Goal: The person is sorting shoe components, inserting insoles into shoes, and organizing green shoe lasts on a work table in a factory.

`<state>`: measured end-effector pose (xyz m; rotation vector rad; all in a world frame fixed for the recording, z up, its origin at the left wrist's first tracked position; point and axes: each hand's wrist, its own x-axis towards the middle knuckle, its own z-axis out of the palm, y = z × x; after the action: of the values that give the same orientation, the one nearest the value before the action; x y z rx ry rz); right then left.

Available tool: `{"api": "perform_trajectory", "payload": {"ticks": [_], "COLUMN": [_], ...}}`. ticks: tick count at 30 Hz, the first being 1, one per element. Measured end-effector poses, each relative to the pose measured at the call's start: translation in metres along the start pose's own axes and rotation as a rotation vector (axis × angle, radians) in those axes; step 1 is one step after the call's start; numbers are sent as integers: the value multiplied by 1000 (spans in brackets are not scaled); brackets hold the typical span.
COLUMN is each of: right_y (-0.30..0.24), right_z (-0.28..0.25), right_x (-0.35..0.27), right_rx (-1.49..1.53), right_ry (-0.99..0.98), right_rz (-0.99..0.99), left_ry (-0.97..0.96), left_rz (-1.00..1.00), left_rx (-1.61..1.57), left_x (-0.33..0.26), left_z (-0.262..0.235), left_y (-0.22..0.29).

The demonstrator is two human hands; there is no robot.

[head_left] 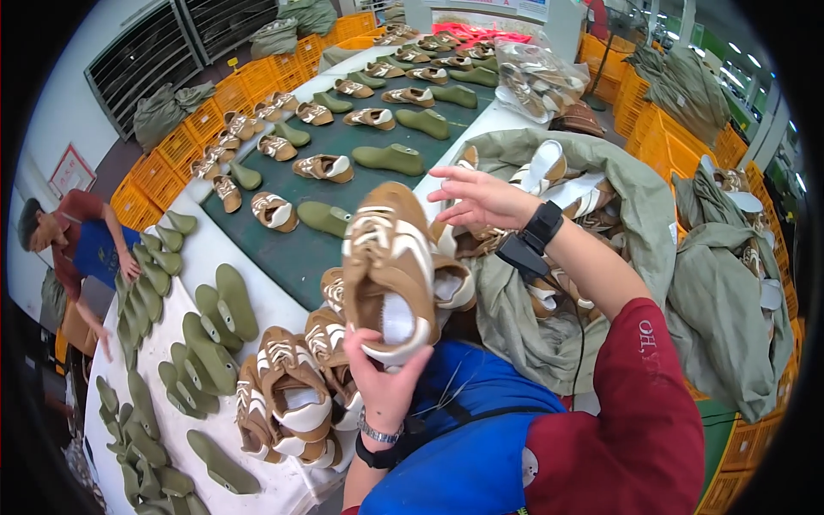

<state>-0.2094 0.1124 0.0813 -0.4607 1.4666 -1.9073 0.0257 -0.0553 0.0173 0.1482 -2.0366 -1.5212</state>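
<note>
My left hand (386,388) pinches the heel of a brown sneaker with white stripes and laces (390,266), thumb and fingers on either side of its opening. The shoe is raised, toe pointing away from me. To its right, my right hand (487,199) has its fingers spread and holds nothing, close to the shoe's toe and over an open grey-green sack (635,197) full of similar sneakers. Left of my left hand, a cluster of brown sneakers (292,390) is piled on the white table edge (249,421). Part of that pile hides behind the raised shoe and my hand.
Green shoe lasts (202,356) stand and lie on the white surface at left. A dark green belt (283,245) carries rows of sneakers and lasts. A co-worker (77,240) bends over the lasts at far left. Orange crates (180,150) line both sides.
</note>
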Motion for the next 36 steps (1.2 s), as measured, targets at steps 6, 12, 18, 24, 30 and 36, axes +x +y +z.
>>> {"api": "perform_trajectory", "payload": {"ticks": [6, 12, 18, 24, 30, 36], "right_y": [41, 91, 105, 54, -16, 9], "right_z": [-108, -148, -176, -158, -163, -101], "right_x": [-49, -99, -68, -58, -86, -74], "right_rx": [-695, -1040, -1119, -541, -151, 154], "right_ry": [198, 543, 900, 354, 403, 174], "right_rz": [-220, -93, -341, -112, -173, 146], "left_ry": [-52, -181, -272, -290, -326, -432], "left_rz": [236, 300, 262, 316, 316, 463], "left_rx": [546, 1066, 1122, 996, 627, 368], "left_x": [37, 45, 50, 49, 52, 50], "left_z": [61, 88, 80, 78, 69, 55], "left_y": [-9, -40, -18, 4, 13, 44]}}
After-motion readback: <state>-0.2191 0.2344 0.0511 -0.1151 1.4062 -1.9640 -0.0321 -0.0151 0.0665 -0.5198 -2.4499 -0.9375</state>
